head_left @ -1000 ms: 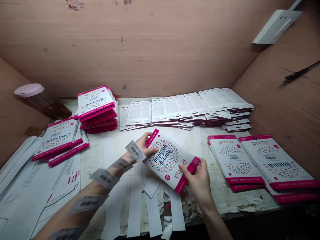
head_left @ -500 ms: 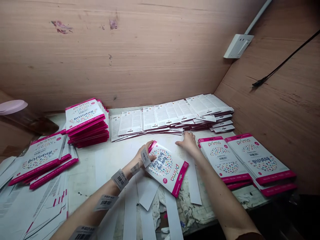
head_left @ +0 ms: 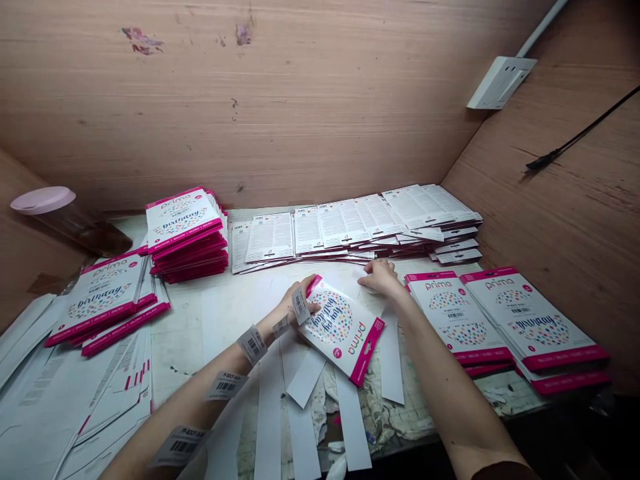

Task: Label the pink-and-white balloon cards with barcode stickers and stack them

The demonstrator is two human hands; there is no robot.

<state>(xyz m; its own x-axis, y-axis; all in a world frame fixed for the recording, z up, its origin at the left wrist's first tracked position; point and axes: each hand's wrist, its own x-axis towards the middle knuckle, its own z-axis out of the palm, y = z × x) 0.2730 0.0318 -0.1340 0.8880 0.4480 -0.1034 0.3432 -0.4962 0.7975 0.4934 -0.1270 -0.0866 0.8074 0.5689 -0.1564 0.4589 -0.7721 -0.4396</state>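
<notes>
My left hand grips a flat balloon package, white with pink ends, a dotted circle and "happy birthday" lettering. It is tilted, its pink hang-hole end towards the lower right. Barcode stickers cling along my left hand and forearm. Beyond the package, my right hand is low over the white tabletop, fingers bent, thumb and index fingertips slightly apart, with no held thing plainly visible. White paper strips lie under and in front of the package.
Back-side-up packages line the rear wall. Face-up stacks stand at left and right. Farther left are more packages, loose printed sheets and a pink-lidded container. A cable hangs at the right wall.
My right hand's fingers have bent and its thumb has come closer to the index finger. My left hand still holds the package. The whole view has shifted slightly.
</notes>
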